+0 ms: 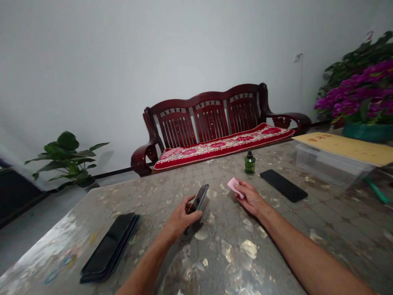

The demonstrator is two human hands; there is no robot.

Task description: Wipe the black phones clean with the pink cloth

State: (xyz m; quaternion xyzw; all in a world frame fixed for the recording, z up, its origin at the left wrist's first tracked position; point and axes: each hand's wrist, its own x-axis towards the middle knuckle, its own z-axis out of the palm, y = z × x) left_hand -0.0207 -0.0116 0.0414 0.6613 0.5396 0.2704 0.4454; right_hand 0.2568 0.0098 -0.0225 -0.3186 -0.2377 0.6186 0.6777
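Observation:
My left hand [181, 219] grips a dark smartphone [199, 198] by its lower end, tilting it up off the table. My right hand [250, 196] is closed on a small pink cloth [235, 185] just to the right of the phone, a short gap between them. A small green bottle [249, 162] with a dark cap stands upright beyond the cloth. A second black phone [283, 185] lies flat to the right of my right hand.
A stack of dark flat phones or cases [109, 248] lies at the left on the patterned table [221, 254]. A clear plastic box [333, 164] with a yellow sheet sits at the right. Behind stand a red wooden bench [215, 127], a green plant [69, 157] and purple flowers [359, 92].

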